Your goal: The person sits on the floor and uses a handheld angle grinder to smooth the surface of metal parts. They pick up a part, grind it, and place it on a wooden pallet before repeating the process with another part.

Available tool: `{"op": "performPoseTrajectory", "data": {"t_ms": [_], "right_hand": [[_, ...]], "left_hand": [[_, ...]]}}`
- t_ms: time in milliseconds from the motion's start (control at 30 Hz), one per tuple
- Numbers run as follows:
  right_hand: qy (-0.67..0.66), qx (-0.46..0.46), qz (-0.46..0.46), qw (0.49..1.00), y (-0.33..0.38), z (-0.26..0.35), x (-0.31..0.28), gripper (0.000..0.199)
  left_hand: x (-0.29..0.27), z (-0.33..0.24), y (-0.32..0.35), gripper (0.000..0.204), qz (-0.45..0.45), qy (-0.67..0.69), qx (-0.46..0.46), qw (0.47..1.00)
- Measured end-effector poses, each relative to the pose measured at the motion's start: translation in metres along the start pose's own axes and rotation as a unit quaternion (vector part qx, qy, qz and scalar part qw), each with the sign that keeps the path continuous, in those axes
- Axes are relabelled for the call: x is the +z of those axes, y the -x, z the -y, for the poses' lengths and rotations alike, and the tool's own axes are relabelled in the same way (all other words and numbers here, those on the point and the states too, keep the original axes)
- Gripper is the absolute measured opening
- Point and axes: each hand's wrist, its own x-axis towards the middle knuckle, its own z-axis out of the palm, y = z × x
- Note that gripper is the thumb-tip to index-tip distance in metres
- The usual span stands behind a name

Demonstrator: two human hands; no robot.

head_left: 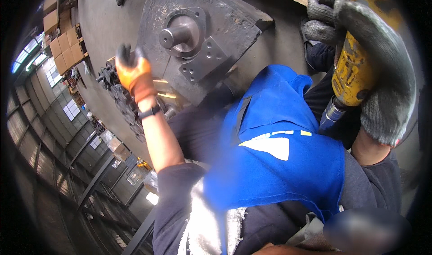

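Note:
My left hand (134, 73), in an orange glove with dark fingertips, is raised beside a pile of dark metal parts (121, 100). Its fingers look apart, slightly blurred, and nothing shows in them. At the upper right my right hand (382, 43), in a grey knit glove, wraps round a worn yellow power tool (351, 70). A metal fitting (332, 114) sticks out of the tool's lower end. Between my hands, a round metal shaft with a flange (177, 35) stands on a dark steel block (225, 16). Against the flange lies a drilled metal plate (204, 59).
The blue apron (279, 174) covers my front, below the block. Stacked cardboard boxes (66, 48) stand on the concrete floor (101, 21) at the far left. A dark shoe (310, 34) shows near the tool. Steel building framework fills the lower left.

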Motion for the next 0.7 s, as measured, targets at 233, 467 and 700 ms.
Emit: {"op": "performPoseTrajectory", "data": {"t_ms": [233, 467, 700], "right_hand": [[-0.129, 0.049, 0.063, 0.988, -0.008, -0.003, 0.019, 0.045], [-0.317, 0.168, 0.238, 0.903, -0.033, 0.014, 0.054, 0.057], [-0.194, 0.204, 0.409, 0.868, -0.061, 0.037, 0.094, 0.038]], "left_hand": [[-0.032, -0.083, 0.120, 0.066, 0.458, 0.183, -0.562, 0.664], [0.021, -0.068, 0.157, 0.058, 0.161, 0.584, -0.613, 0.507], [-0.009, -0.056, 0.132, 0.057, 0.319, 0.417, -0.512, 0.680]]}}
